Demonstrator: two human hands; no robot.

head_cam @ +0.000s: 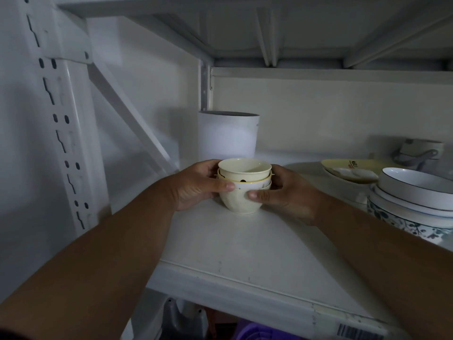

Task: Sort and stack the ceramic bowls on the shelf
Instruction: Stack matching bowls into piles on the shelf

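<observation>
Head view: our left hand [196, 186] and right hand [277, 190] curl their fingers round the stack of small bowls [244, 186] from both sides, probably steadying it; it sits on the shelf [232, 241], left of the larger bowls [414, 192].

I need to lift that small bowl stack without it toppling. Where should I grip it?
Grip the bottom bowl from both sides, as the left hand and right hand do now: it carries the loosely nested upper bowls.
</observation>
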